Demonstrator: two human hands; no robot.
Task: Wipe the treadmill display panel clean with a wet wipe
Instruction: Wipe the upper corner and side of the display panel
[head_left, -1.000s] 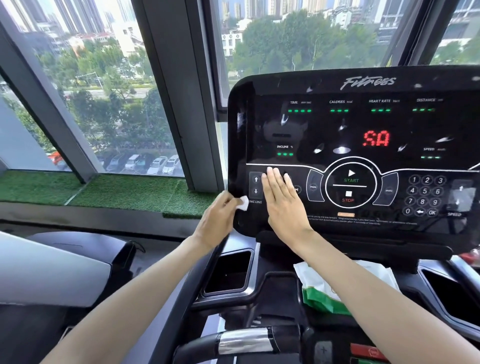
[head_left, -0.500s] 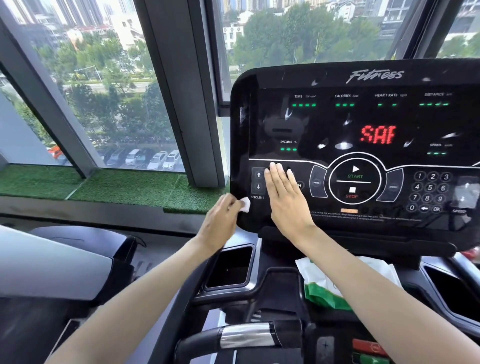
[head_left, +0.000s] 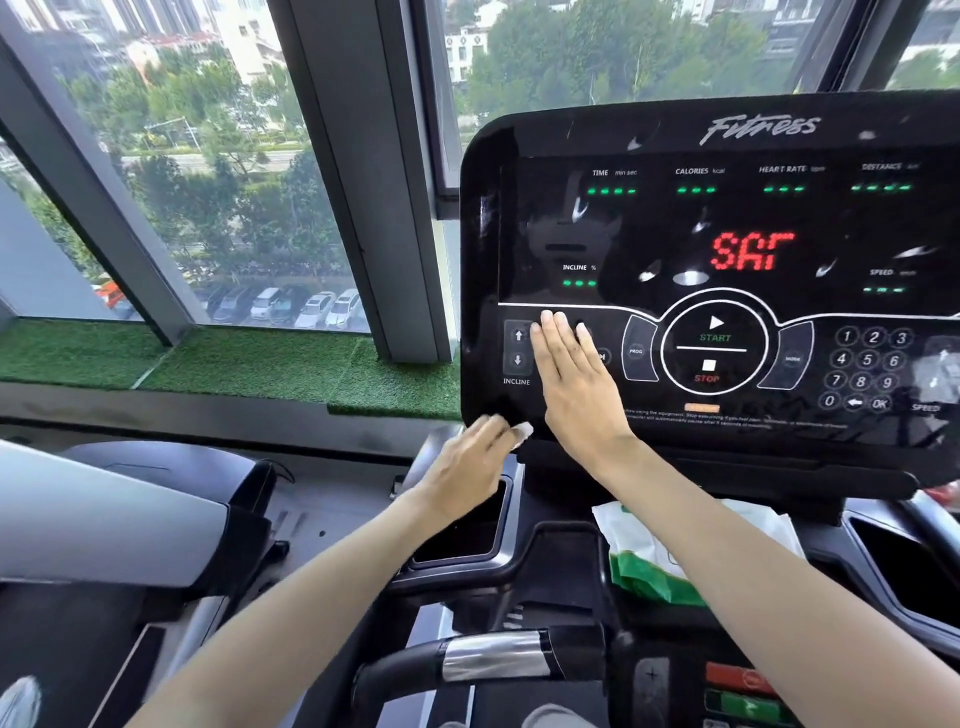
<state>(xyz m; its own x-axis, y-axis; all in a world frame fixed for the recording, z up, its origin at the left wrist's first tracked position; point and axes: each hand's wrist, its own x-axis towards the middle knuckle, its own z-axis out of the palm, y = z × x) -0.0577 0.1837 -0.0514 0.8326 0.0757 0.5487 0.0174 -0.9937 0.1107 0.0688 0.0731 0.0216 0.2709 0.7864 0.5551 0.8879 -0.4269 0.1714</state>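
The black treadmill display panel (head_left: 639, 135) fills the upper right, lit with red letters and green dashes, with white smears across its glass. My left hand (head_left: 465, 467) is at the panel's lower left corner, pinching a small white wet wipe (head_left: 522, 430) against the edge; the hand is motion-blurred. My right hand (head_left: 571, 384) lies flat on the panel just right of the INCLINE buttons (head_left: 518, 348), fingers straight and pointing up, with nothing visible in it.
A white and green pack of wipes (head_left: 641, 556) lies on the console tray below the panel. A cup holder (head_left: 467, 535) sits under my left hand. The handlebar (head_left: 493, 657) crosses the bottom. Another treadmill (head_left: 104, 509) stands left, by the windows.
My left hand with the wipe has slid down to the panel's lower left corner. My right hand stays flat in place. The red display has scrolled further.
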